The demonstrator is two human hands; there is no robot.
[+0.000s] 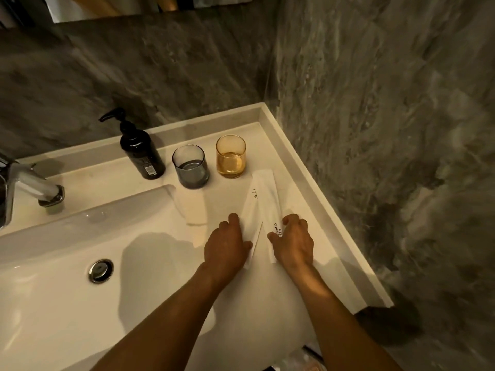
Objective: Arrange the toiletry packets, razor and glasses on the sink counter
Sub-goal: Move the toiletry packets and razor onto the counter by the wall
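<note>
White toiletry packets (pixel 263 207), centre frame: I am pinching one in each grip, left hand (pixel 227 243), right hand (pixel 294 241); I am squaring edges parallel below the glasses (pixel 231 156).

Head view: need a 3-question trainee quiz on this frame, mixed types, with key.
1. True or false: the amber glass stands to the right of the grey glass.
2. What does each hand rest on? A) a glass B) a white packet C) the faucet
3. Fill in: the black pump bottle stands ____ the grey glass and the faucet.

Key: 1 true. 2 B: left hand on the left packet, right hand on the right packet. 3 between.
</note>
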